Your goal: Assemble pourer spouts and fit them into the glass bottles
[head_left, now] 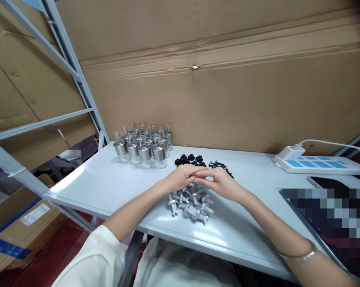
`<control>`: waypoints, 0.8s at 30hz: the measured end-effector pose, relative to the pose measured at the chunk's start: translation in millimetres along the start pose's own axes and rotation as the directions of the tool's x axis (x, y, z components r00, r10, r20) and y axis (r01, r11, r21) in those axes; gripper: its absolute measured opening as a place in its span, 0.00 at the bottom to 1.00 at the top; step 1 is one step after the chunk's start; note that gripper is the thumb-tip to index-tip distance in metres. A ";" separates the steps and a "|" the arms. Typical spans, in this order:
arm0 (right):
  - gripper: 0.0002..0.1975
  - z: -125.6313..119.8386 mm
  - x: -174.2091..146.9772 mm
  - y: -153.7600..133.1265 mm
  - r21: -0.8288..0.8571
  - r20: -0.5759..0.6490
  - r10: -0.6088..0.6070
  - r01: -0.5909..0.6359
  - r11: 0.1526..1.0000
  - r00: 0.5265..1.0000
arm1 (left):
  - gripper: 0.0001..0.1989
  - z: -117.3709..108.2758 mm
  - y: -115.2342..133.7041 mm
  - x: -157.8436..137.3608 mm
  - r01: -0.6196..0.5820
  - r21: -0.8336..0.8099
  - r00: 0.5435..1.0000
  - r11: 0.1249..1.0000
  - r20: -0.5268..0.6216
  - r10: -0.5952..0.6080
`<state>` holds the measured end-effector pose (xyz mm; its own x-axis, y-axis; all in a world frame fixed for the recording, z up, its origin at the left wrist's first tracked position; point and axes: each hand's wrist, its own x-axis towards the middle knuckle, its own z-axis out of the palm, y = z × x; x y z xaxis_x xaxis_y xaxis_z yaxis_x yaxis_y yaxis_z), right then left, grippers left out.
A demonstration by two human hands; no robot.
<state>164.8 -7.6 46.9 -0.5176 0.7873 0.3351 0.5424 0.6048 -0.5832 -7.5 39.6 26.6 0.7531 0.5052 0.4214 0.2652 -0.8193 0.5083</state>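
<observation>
My left hand (180,176) and my right hand (221,182) meet over the table, fingers stretched out and laid across each other. Neither shows anything held. Just below them lies a heap of silvery, stopper-like fittings (193,205), partly covered by the hands. Behind my fingers are several round black caps (184,159), some of them hidden. To their right is a small pile of thin black pieces (218,164), too small to name. Several glass bottles (144,153) with metal sleeves stand upright in a group at the back left.
A white table (108,191) carries everything, with cardboard (212,103) upright behind it. On the right are a power strip (317,164) with a plugged-in charger and a dark, pixelated screen device (332,227). A metal frame (87,91) and a cardboard box (27,223) are at the left.
</observation>
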 end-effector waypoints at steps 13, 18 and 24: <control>0.13 5.8 -4.7 -0.8 -0.093 -0.055 -0.174 0.169 0.981 0.983 | 0.09 -3.6 -4.9 -6.7 -0.258 0.489 0.963 0.834 0.061 0.262; 0.15 5.4 -7.1 0.4 -0.125 -0.054 -0.190 0.183 0.975 0.980 | 0.10 1.9 -2.4 -7.6 -0.270 0.532 0.961 0.803 0.102 0.256; 0.10 2.9 -5.8 -2.2 -0.121 -0.053 -0.140 0.132 0.984 0.989 | 0.14 -6.1 3.7 -6.7 -0.271 0.550 0.956 0.790 0.056 0.289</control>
<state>164.7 -13.9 44.1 -0.5522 0.7004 0.4523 0.5453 0.7138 -0.4395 -15.3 34.8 30.3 0.8303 0.2312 0.5070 0.3364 -0.9334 -0.1252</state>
